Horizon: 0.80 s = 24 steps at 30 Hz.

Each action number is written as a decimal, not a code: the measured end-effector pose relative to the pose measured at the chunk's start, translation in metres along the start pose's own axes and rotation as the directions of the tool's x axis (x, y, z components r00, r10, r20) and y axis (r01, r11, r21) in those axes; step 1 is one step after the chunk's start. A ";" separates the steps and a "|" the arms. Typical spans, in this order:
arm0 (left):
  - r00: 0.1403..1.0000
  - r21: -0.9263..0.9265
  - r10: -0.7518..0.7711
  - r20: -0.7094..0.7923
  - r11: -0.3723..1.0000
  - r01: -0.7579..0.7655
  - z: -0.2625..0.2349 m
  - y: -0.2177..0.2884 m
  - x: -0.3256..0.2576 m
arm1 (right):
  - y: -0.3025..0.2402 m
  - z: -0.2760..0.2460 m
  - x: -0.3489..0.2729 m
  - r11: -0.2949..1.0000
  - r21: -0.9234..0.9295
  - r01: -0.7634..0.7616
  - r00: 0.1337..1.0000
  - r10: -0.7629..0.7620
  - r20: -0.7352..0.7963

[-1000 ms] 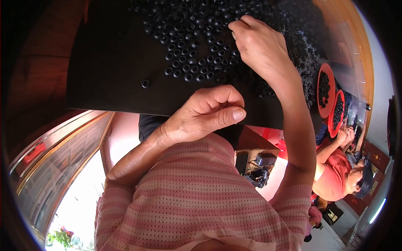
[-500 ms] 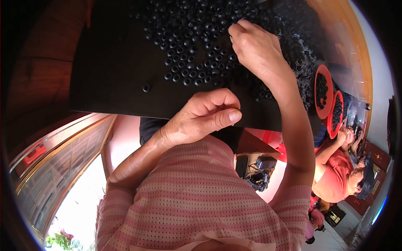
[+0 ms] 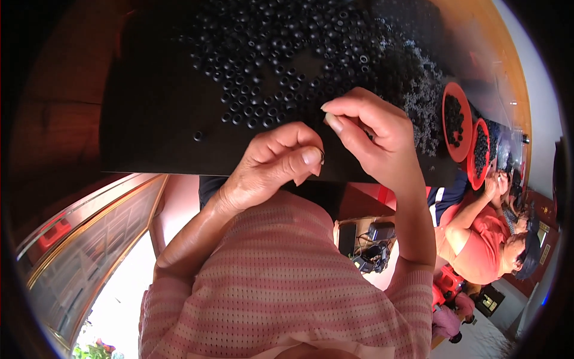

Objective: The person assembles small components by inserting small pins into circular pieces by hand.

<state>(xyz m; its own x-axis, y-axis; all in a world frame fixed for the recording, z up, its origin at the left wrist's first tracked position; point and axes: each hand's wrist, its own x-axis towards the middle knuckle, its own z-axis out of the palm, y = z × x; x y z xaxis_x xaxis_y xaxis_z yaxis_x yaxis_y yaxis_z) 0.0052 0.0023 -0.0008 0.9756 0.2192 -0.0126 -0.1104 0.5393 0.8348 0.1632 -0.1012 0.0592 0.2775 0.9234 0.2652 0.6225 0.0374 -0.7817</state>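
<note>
Over the near edge of the dark table, my left hand (image 3: 275, 160) is closed, thumb pressed against the curled fingers. A sliver of a small dark piece (image 3: 323, 157) shows at its thumb tip; its kind is not clear. Just right of it and slightly farther off, my right hand (image 3: 378, 133) pinches thumb and index fingertip together. Whatever sits in that pinch is hidden. Beyond both hands spreads a heap of small black ring-like caps (image 3: 254, 99), many with a hole facing up. One loose cap (image 3: 198, 136) lies apart on the left.
A pile of smaller grey-black pieces (image 3: 424, 90) covers the table's right side. Two red bowls, a nearer one (image 3: 478, 173) and a farther one (image 3: 452, 146), hold black parts. A co-worker in an orange-red top (image 3: 478, 257) sits at the right. A box of cables (image 3: 371, 251) stands below the table edge.
My right hand has come back from the heap toward me, beside my left hand, its fingertips now pinched. The left hand stays near the table edge, a dark sliver now showing at its thumb.
</note>
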 end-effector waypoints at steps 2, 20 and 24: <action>1.000 -0.043 -0.004 -0.015 0.999 0.004 -0.001 -0.001 -0.001 | -0.003 0.002 -0.011 0.995 0.095 -0.034 0.999 0.036 -0.022; 0.998 -0.043 -0.059 -0.037 0.997 0.057 0.005 -0.001 0.001 | -0.007 0.011 -0.035 0.875 0.474 -0.095 0.993 0.118 -0.020; 0.998 -0.062 -0.057 -0.023 0.997 0.055 0.005 -0.003 -0.001 | -0.013 0.013 -0.040 0.901 0.429 -0.073 0.993 0.105 -0.053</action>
<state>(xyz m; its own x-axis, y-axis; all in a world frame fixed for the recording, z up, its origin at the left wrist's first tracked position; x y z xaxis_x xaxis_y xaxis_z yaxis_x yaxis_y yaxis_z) 0.0053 -0.0041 -0.0006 0.9756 0.2072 -0.0725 -0.0682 0.6002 0.7969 0.1339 -0.1337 0.0514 0.3796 0.9009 0.2107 0.2268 0.1302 -0.9652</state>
